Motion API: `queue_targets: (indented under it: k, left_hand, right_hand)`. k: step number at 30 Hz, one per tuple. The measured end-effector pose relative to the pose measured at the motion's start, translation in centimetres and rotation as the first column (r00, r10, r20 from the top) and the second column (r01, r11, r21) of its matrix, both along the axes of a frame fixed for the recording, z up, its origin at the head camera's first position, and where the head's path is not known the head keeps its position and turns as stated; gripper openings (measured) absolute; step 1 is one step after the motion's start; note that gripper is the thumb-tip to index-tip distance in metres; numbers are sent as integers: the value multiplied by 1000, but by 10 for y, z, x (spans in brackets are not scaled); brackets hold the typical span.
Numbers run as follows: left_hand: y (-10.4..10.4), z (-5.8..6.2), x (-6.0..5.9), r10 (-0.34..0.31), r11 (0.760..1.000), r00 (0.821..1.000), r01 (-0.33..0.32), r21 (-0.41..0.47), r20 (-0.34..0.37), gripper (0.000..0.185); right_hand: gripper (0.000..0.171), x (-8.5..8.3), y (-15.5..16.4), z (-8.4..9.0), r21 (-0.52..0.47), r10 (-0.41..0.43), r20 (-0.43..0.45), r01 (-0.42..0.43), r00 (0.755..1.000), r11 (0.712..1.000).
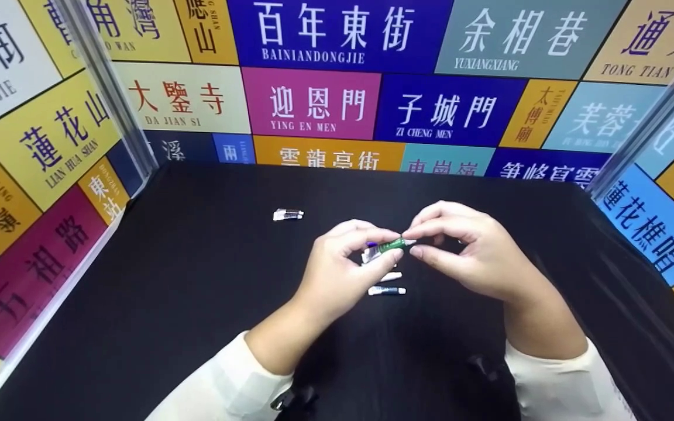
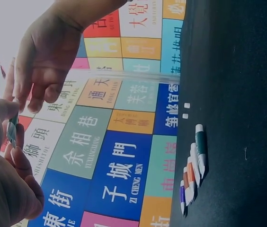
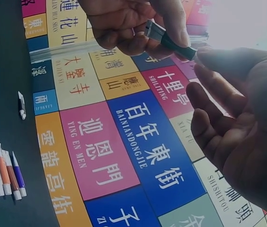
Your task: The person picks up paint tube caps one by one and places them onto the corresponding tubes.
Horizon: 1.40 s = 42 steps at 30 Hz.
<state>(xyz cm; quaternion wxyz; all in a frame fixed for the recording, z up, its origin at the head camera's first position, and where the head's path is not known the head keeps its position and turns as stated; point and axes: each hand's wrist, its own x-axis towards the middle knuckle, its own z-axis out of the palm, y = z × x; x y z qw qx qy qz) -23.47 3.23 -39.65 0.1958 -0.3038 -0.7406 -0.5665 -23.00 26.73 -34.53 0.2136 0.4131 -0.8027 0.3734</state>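
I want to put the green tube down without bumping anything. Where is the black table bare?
The black table is bare to the left, between the left hand and the left wall, and to the right of the right hand. The lone tube sits behind the left hand. Beneath the green tube it is crowded with the row of tubes.

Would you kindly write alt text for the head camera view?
Two hands hold a small green tube over a black table: the left hand grips its body, the right hand pinches its cap end. More small tubes lie below; another tube lies apart.
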Motion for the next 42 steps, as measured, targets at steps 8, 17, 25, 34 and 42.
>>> queue_targets:
  k: [8,17,25,34,42]
  left_hand:
    - [1,-2,0,-13,1000,1000,13,10,11,17]
    - [1,0,0,-4,1000,1000,4,9,11,18]
    - [0,0,0,-1,1000,1000,1,7,25,19]
    - [0,0,1,-11,1000,1000,11,17,26,17]
    - [1,-2,-1,-27,999,999,27,19,32,17]
  right_hand:
    - [13,-2,-2,-1,49,-112,72,109,991,993]
    - [34,-2,1,-2,0,-54,49,54,997,999]
    - [35,-2,0,-1,-29,30,-33,-31,999,999]
    - [30,-2,-1,-2,-16,-2,-12,1,1000,1000]
    - [23,-4,-3,-4,-12,-50,3,50,999,999]
